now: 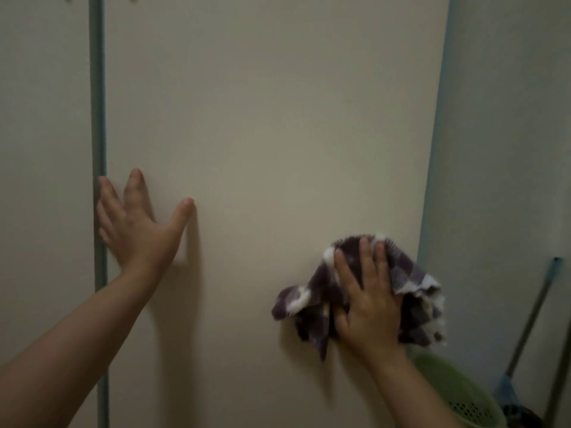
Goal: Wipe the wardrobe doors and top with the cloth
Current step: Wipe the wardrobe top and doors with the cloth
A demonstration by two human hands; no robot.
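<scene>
A cream wardrobe door (262,118) fills most of the view, with a second door (43,149) to its left beyond a teal vertical strip (99,118). My left hand (136,223) lies flat on the door beside that strip, fingers spread, holding nothing. My right hand (367,301) presses a purple-and-white checked cloth (312,304) against the lower right part of the door, near its right edge. The wardrobe's top is out of view.
Right of the wardrobe is a pale wall (509,149). A green perforated basket (457,393) stands at the lower right, and a long-handled tool (531,316) leans against the wall beside it.
</scene>
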